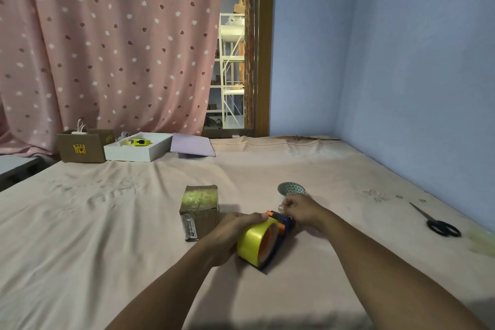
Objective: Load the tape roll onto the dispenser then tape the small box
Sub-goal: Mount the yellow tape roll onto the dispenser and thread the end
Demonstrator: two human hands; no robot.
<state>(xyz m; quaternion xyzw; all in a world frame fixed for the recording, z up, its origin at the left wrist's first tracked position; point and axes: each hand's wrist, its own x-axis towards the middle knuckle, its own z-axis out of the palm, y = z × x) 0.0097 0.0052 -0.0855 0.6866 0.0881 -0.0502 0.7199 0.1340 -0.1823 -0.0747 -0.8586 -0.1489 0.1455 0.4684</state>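
Observation:
A yellow tape roll [250,242] sits on a blue and orange dispenser [284,224] resting on the pink sheet. My left hand [230,233] wraps over the roll from the left. At the dispenser's front end my right hand [300,209] has its fingers pinched together; whether tape is between them I cannot tell. The small cardboard box [199,209], its top covered in shiny tape, stands just left of my left hand.
A small patterned bowl [291,188] lies just beyond my right hand. Black scissors [436,222] lie at the right near the blue wall. At the back left are a brown carton [83,146], a white tray [138,149] and a lilac sheet [191,145].

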